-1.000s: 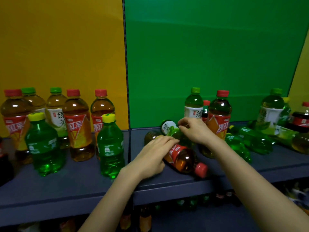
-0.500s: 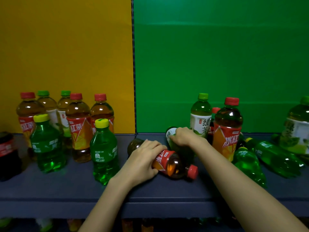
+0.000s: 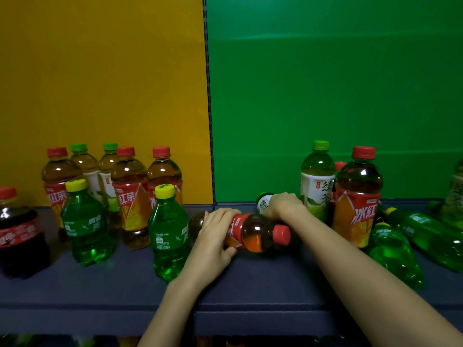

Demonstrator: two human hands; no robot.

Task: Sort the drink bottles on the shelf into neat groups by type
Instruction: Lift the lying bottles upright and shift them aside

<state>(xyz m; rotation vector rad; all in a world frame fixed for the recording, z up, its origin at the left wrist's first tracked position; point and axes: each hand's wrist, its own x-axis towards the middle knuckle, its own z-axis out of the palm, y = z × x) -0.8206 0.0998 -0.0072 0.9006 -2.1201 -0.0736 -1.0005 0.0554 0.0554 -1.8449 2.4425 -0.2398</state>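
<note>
Both forearms reach forward over the front edge of the shelf [image 3: 250, 284], the left from below centre, the right slanting in from the lower right corner.

The left hand [image 3: 216, 237] lies palm-down on a red-tea bottle [image 3: 253, 232] that rests on its side. Its fingers curl over the labelled body and the thumb presses the near side, so it is clamped on the bottle. The bottle's red cap points right, towards the right forearm.

The right hand [image 3: 284, 205] sits just beyond, wrist bent down, fingers curled round a green-tea bottle [image 3: 263, 203] that also lies on its side. Only the white-labelled end shows to the left of the knuckles.

Just left of the left hand stands a green soda bottle [image 3: 170, 229]. Right behind the right hand stand an upright green-tea bottle [image 3: 317, 181] and an upright red-tea bottle [image 3: 358, 196].
</note>
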